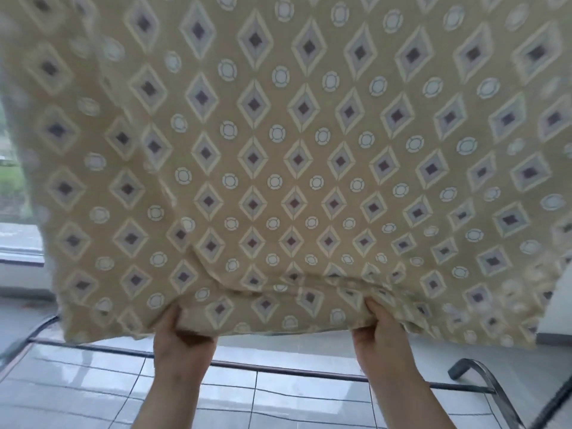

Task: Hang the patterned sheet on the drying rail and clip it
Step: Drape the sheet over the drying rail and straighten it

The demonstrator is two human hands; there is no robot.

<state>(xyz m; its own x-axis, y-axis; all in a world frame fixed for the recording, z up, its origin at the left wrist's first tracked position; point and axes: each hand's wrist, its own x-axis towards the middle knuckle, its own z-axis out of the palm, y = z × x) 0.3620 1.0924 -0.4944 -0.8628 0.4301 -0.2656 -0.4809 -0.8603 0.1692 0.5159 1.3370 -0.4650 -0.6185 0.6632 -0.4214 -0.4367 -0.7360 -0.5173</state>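
Patterned sheet (278,150) up in the air, not yet on rail (294,371)
L hand (182,339) & R hand (380,332) fingers (201,339) pinch its near hem, rail low beyond them. Keep hem taut & level, drape evenly w/o bunching, then clip.

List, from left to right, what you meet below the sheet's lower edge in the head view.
Left hand → right hand → bent grey metal tube. Both hands grip the hem of the patterned sheet, which spans the whole width and is left out of the order.
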